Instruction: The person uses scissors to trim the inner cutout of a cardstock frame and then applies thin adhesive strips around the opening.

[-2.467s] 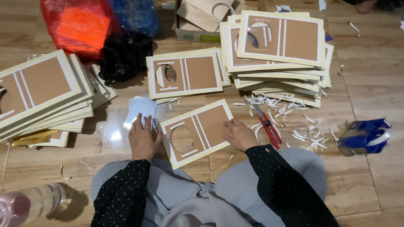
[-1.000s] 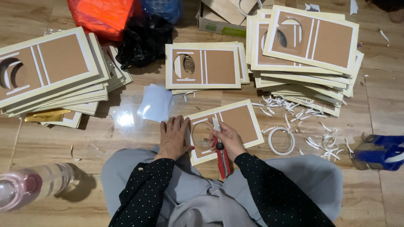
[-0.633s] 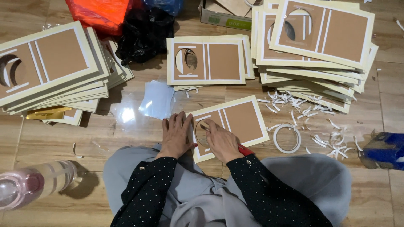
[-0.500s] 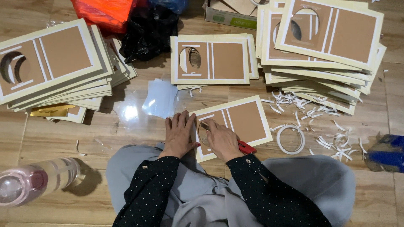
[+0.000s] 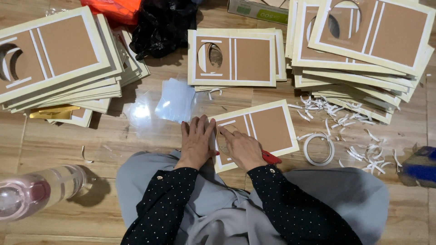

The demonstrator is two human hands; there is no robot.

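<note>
Wooden floor, card stacks around, unchanged. Left hand stays flat, fingers spread, on the card frame. Right hand still presses the frame's cutout; red cutter under it, grip state cannot be told.

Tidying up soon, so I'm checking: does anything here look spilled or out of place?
Yes. Thin white paper trimmings lie scattered over the wooden floor right of the card under both hands, beside a loose white ring. A clear bottle lies on its side at lower left.
</note>
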